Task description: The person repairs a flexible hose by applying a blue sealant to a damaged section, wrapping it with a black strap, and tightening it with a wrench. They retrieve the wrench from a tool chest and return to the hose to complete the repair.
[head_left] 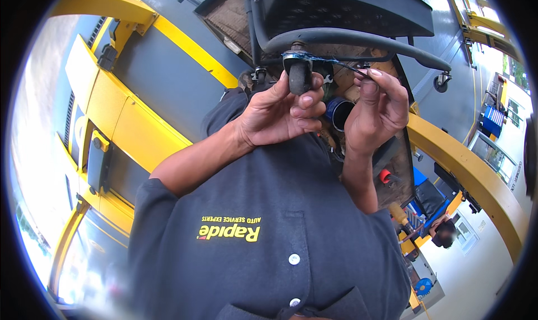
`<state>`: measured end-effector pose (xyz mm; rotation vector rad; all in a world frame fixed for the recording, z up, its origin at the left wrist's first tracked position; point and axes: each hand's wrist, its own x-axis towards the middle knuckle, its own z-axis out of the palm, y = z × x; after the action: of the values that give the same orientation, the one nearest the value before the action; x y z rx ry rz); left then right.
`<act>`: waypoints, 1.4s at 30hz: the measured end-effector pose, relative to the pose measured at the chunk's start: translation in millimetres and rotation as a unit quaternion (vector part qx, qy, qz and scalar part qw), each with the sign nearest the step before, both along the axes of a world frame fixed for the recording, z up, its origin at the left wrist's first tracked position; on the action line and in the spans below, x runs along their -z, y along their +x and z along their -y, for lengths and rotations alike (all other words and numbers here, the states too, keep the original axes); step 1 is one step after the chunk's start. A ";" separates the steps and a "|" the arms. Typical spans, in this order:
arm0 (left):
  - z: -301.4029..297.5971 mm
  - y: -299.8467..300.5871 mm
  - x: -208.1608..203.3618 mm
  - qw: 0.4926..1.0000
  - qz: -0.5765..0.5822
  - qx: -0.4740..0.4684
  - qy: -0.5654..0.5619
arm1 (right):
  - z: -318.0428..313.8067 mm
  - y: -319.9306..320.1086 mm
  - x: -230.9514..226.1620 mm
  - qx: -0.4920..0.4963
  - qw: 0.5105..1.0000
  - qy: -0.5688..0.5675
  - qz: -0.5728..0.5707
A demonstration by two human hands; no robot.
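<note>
My left hand (280, 109) is closed around a black caster wheel (300, 77), thumb on one side and fingers on the other. The caster sits under a curved black tubular frame (336, 37) that carries a dark plastic tray-like body (347, 8). Stringy blue material (309, 57) clings to the top of the caster and stretches right. It meets a thin dark strand or pick (350, 67), whose exact kind I cannot make out. Thumb and fingertips of my right hand (378, 109) pinch the far end of that thin piece.
A second caster (441, 83) hangs from the frame's right end. Below the hands are a dark blue can (339, 113) and a red piece (385, 176) on a brown surface. Yellow lift beams (137, 121) flank both sides. Another person (444, 234) is far right.
</note>
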<state>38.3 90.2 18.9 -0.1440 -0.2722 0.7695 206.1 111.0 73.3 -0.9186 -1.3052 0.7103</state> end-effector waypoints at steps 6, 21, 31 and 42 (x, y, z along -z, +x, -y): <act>1.4 -2.8 1.4 1.000 -0.019 -0.009 0.007 | 1.3 -6.9 5.9 0.018 0.999 0.004 0.042; 0.1 -7.3 0.9 1.000 -0.018 0.006 0.007 | 13.6 -24.0 35.3 0.005 0.967 -0.137 -0.215; 1.3 -4.3 -0.6 1.000 -0.004 0.011 0.004 | 18.5 -28.6 58.5 -0.030 0.928 -0.210 -0.308; 4.0 6.4 10.0 0.997 0.081 -0.005 0.017 | 17.1 -30.2 59.1 -0.061 0.925 -0.240 -0.289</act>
<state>44.7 86.2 8.9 -0.1733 -0.4388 0.7639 175.9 93.9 14.2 -0.9152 -0.6688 1.3251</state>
